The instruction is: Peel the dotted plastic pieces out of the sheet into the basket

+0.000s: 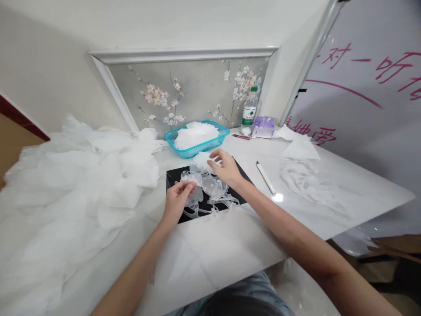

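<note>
A piece of sheer white lace fabric (210,189) lies crumpled on a black mat (237,199) in the middle of the white table (230,245). My left hand (176,202) pinches the lace's left part, fingers closed on it. My right hand (225,169) rests on the lace's far right part, fingers curled and pressing it down against the mat.
A teal basket (197,147) of white pieces stands behind the mat. A large heap of white tulle (72,184) covers the table's left. A white-handled tool (265,177) lies right of the mat. A water bottle (249,112), purple box (263,126), paper sheets (299,147) and whiteboard (368,87) stand further back on the right.
</note>
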`<state>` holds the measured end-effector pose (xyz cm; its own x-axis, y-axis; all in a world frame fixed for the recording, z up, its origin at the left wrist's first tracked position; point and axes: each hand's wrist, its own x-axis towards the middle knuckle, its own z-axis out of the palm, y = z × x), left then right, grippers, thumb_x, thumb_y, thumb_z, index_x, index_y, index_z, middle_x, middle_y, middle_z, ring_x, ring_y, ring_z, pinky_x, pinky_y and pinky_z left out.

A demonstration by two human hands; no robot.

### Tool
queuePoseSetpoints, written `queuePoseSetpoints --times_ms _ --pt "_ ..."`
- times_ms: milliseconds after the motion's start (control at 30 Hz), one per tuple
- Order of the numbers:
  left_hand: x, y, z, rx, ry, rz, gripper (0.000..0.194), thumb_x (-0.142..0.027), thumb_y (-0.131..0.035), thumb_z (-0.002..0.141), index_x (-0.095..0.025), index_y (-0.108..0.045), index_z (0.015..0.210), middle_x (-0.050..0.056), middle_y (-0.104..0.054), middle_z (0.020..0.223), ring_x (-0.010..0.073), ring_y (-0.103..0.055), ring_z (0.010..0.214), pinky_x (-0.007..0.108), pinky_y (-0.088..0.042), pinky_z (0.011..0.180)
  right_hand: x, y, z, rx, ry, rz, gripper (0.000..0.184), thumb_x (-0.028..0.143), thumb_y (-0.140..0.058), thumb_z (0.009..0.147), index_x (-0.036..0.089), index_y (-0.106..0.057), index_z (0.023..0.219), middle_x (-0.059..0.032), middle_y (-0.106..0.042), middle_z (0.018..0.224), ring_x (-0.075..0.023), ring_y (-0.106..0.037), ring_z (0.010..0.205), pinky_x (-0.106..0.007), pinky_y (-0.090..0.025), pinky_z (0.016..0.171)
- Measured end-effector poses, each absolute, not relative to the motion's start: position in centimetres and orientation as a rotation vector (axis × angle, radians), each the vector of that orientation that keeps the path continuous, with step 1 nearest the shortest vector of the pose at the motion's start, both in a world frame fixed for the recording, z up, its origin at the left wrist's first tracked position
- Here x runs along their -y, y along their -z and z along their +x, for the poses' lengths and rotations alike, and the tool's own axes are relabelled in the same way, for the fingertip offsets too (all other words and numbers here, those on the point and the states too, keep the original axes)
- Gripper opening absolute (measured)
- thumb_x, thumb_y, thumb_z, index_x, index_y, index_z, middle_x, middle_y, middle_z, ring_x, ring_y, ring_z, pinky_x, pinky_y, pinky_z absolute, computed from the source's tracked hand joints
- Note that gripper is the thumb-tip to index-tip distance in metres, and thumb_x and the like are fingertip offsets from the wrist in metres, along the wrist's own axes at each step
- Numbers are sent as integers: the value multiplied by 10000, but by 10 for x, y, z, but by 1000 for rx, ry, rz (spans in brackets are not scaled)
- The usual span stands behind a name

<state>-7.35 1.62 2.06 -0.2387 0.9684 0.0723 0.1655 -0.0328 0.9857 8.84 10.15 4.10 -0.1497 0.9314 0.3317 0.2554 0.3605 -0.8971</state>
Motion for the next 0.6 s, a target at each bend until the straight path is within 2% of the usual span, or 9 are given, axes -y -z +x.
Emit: queuePoseSetpoints --times_ms 100,200,467,600 --pt "-17 -16 -75 -1480 -1344 1337 299 -474 -618 715 -174 -622 727 -7 -624 683 139 -578 660 233 -446 616 -92 -41 81 2001 -955 -836 175 323 -587 758 156 -608 806 -24 -644 826 -127 -565 732 -257 -427 665" --pt "-17 -15 -75 -1459 -1339 1391 277 -464 -565 764 -191 -607 785 -8 -617 745 138 -582 681 226 -441 608 -85 -42 76 2158 -991 -715 203 319 -609 766 141 -643 858 -34 -670 857 -115 -584 745 -231 -430 659" --pt "-16 -19 -74 -1455 -1267 1524 229 -418 -505 805 -203 -529 730 -24 -569 708 137 -568 701 221 -426 615 -81 -47 78 2186 -934 -805 128 151 -574 766 126 -699 776 -28 -695 740 -108 -600 692 -205 -410 617" --pt "-17 -16 -75 -1417 -1260 1543 197 -372 -519 790 -194 -526 706 -20 -562 714 139 -549 717 230 -425 638 -78 -49 77 2184 -958 -858 103 168 -609 731 112 -695 724 -31 -684 699 -111 -590 667 -198 -402 585"
